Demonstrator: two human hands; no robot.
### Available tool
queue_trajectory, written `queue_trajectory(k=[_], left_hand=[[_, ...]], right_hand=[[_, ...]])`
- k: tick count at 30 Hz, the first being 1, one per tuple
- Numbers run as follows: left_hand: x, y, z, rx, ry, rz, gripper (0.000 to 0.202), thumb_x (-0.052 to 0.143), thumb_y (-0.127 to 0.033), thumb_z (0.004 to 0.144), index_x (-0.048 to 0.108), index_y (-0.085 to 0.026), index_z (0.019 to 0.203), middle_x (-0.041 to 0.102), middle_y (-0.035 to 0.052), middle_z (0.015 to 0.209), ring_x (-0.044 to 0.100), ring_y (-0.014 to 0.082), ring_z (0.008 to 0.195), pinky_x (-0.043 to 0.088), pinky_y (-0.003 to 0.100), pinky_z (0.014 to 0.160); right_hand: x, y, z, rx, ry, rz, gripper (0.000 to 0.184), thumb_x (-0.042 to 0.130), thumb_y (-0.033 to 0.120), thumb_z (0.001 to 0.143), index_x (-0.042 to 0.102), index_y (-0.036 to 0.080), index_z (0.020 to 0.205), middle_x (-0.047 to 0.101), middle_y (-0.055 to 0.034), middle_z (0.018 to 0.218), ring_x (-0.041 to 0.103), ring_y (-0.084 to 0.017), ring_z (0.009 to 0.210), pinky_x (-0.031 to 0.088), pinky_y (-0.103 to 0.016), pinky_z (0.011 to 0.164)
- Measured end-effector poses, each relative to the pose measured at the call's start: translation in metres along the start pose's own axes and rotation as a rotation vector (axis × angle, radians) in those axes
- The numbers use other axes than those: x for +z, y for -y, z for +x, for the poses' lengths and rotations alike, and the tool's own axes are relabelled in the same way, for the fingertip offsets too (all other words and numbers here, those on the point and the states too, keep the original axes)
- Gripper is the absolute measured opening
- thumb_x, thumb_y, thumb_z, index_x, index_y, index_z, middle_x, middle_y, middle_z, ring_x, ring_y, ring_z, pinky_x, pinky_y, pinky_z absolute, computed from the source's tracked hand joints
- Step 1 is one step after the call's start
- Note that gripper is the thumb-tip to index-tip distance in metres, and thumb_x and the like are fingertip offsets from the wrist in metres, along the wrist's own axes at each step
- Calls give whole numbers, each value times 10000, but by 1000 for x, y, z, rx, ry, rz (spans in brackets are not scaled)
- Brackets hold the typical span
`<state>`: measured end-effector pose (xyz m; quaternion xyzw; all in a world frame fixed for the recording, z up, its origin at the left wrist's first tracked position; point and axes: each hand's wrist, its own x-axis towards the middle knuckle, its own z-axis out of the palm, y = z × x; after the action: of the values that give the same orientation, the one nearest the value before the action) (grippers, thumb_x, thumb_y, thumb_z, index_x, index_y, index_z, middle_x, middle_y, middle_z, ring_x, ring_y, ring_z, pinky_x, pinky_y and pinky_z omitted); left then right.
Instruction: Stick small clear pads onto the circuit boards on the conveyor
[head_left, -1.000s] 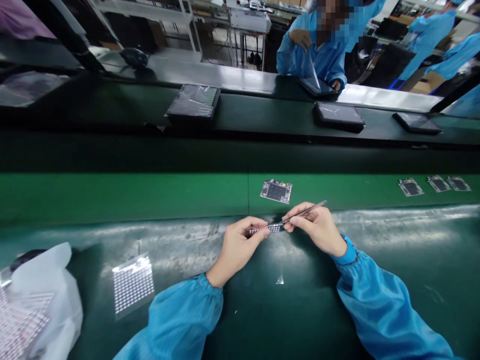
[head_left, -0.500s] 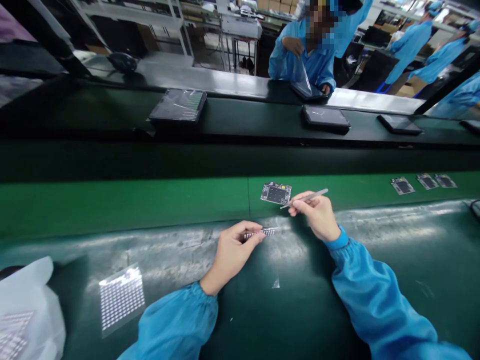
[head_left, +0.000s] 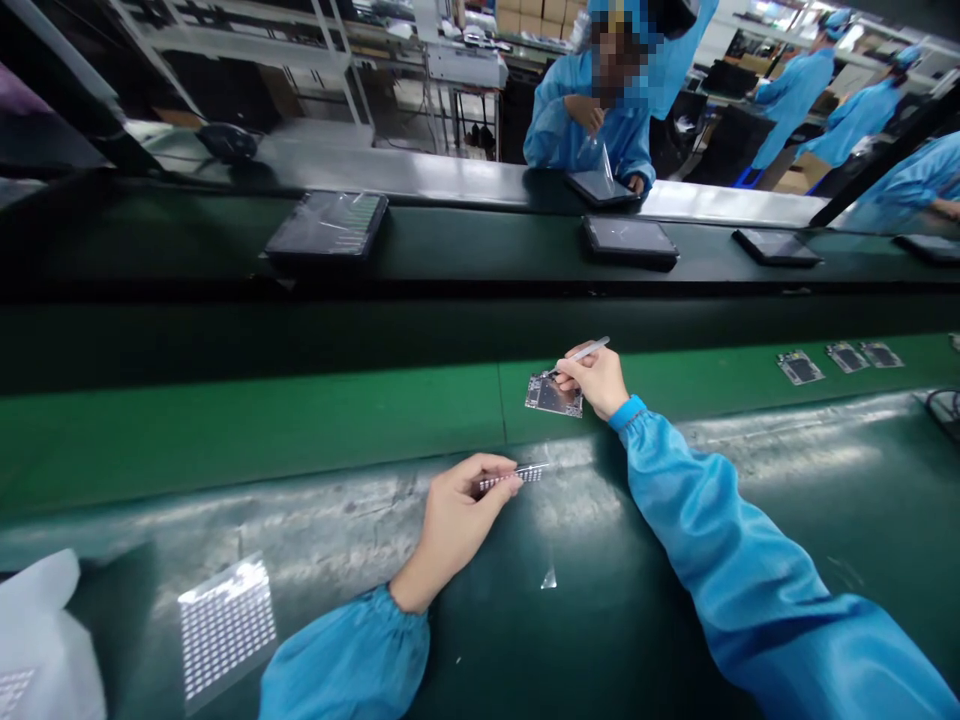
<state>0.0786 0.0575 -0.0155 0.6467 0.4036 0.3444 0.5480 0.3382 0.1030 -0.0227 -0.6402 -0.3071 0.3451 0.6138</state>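
Note:
My left hand [head_left: 459,510] pinches a narrow strip of small stickers [head_left: 517,476] just above the dark bench edge. My right hand [head_left: 592,380] is stretched out over the green belt and grips metal tweezers [head_left: 581,354]. The tweezer tips touch the far edge of a small circuit board [head_left: 551,395] lying on the belt. Both arms are in blue sleeves.
A sheet of stickers [head_left: 223,628] lies at the lower left beside a white bag [head_left: 41,650]. A scrap of clear film [head_left: 549,578] lies on the bench. Three more boards [head_left: 801,367] sit on the belt to the right. Across the line a person [head_left: 592,120] handles dark tablets [head_left: 628,240].
My right hand has moved away from the strip and forward to the circuit board with the tweezers. My left hand has stayed put with the strip. The view has shifted a little.

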Motion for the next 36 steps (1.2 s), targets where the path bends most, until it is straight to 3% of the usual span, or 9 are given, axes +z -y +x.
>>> queue_trajectory(k=[17,30,33,36], left_hand=[[0,2,1,37,-5,18,89,738,-228,746,761,-183,820,761,23,702,696,157,607,567,239,590],[-1,0,2,45,-3,19,85,741,-232,736,763,-183,802,765,27,705,708,169,621,582,250,600],[-1,1,2,49,-2,28,90,736,-232,739,764,-183,808,765,27,705,701,164,615,568,243,591],[-1,1,3,46,3,41,90,734,-233,742,764,-185,813,764,25,705,695,162,611,558,238,583]], right_hand=[[-20,-14,8,-45,-18,-77,264,792,247,663,597,175,826,692,-16,591,698,-172,525,556,-213,443],[-30,4,-12,-129,32,-182,249,754,367,690,608,192,791,660,-6,630,654,-158,563,537,-245,519],[-39,10,-11,-251,5,-262,186,655,379,796,612,198,806,655,-17,711,649,-173,637,552,-288,603],[-49,18,-13,-471,61,-593,220,480,252,869,685,179,838,658,-60,835,648,-205,810,532,-335,796]])
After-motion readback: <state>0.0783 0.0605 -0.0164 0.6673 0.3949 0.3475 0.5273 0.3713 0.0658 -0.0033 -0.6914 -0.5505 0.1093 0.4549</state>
